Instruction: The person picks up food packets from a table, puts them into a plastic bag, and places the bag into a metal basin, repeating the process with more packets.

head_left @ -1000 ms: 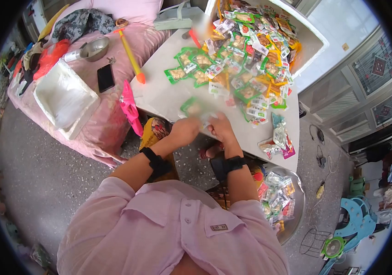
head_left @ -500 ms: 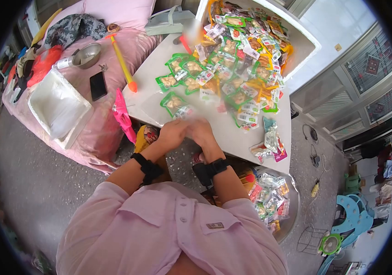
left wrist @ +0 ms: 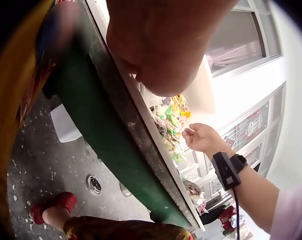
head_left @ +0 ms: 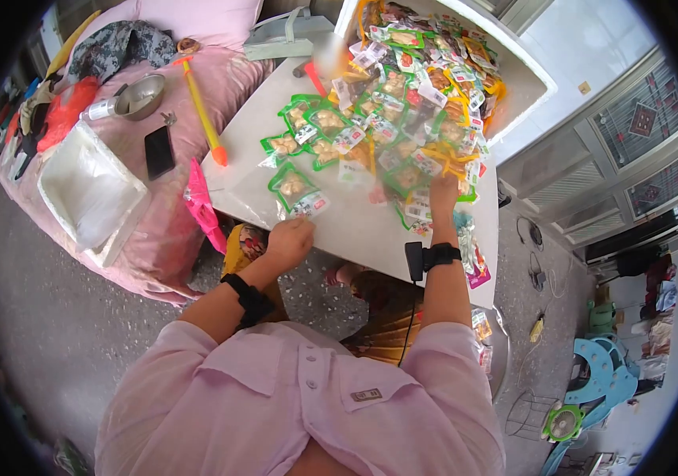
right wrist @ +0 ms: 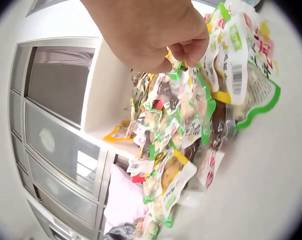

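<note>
In the head view, my left hand (head_left: 290, 242) rests at the table's near edge, just below a green-edged packet (head_left: 291, 187) lying flat. That hand fills the top of the left wrist view (left wrist: 163, 47); its fingertips are hidden, so any hold cannot be told. My right hand (head_left: 444, 195) is over the right side of the packet pile (head_left: 402, 103). In the left wrist view the right hand (left wrist: 200, 137) has loosely bent fingers with nothing visible between them. The right wrist view shows its fingertips (right wrist: 187, 54) close above white, green and yellow packets (right wrist: 231, 65).
A white foam box (head_left: 531, 79) lies tipped at the table's back with packets spilling out. Silvery packets (head_left: 472, 238) lie near the right edge; a metal basin (head_left: 501, 341) stands below. On the pink bed left are a foam tray (head_left: 89, 186), phone (head_left: 159, 152) and yellow-orange stick (head_left: 203, 111).
My hands were together near the table's front edge; the right has moved away to the pile at the right, and the left has stayed near the edge. The green-edged packet now lies uncovered.
</note>
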Demonstrator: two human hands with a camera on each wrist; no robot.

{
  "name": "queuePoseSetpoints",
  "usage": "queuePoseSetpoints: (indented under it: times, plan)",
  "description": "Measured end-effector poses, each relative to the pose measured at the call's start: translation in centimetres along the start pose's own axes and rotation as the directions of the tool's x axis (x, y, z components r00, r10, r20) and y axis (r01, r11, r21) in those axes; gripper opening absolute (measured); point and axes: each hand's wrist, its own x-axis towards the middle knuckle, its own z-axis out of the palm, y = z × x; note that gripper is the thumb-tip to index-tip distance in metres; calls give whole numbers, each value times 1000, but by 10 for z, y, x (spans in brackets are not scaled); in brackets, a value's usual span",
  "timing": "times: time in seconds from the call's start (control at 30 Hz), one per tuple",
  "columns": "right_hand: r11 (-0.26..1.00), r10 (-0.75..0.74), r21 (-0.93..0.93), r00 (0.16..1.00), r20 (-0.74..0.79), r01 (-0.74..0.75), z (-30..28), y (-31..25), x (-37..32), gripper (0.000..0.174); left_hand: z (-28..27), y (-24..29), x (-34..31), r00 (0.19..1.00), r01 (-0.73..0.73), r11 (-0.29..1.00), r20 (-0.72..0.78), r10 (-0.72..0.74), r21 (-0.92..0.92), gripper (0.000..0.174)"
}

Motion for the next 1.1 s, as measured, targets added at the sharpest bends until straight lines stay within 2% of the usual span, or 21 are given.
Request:
queuePoseSetpoints:
  times: [0.03,0.13,0.23,0.33,0.43,0.53,0.63,0.73,0.77,0.87,0.97,1.0,1.03,1.07,1.1]
  plan:
    - [997,62,-39,998,-11,-62,3,9,14,19,0,-1,-1,1000,3,1000,15,-3,15,10]
    - [985,-24,-173,999,-20,21,18,41,46,20,1,-1,-1,999,13,999,42,-15,50,10]
    - [996,30,-91,999,36,-27,46,86,71,22,1,-2,-1,999,7,998,44,-9,56,11]
    - [992,-91,-93,996,-18,89,59,93,76,19,-1,0,0,998,9,998,54,-13,61,10]
    - [976,103,160,958,266,-149,46,66,69,14,-2,2,1,998,14,998,57,-18,57,10]
    - [864,301,188,778,552,-468,2,-12,42,21,-3,2,1,997,10,998,70,-15,64,10]
    - [879,194,251,786,587,-405,-21,-51,12,12,-2,2,2,997,4,998,74,-9,68,9]
    - [865,151,285,756,637,-413,-44,-81,-24,9,-3,2,2,997,7,998,80,-12,68,7]
    - [796,135,366,732,668,-482,-46,-79,-38,12,-3,2,2,997,6,998,77,-11,65,7]
    - [860,-66,405,718,693,-311,-45,-47,-79,16,-2,2,1,996,9,998,85,-14,59,5]
    - [790,-80,532,809,582,-305,-32,1,-129,22,-1,2,2,998,-9,999,59,6,53,6]
    - [669,72,581,818,571,-465,-35,-3,-141,22,0,2,2,999,-18,999,42,16,49,7]
    - [512,223,623,792,568,-591,-37,-11,-153,23,0,3,2,999,-21,999,41,19,46,7]
    - [327,364,658,733,574,-678,-39,-14,-161,24,-1,3,2,999,-24,999,39,23,43,8]
    - [138,389,718,704,594,-682,-37,-14,-165,26,-1,2,2,999,-28,999,39,26,42,8]
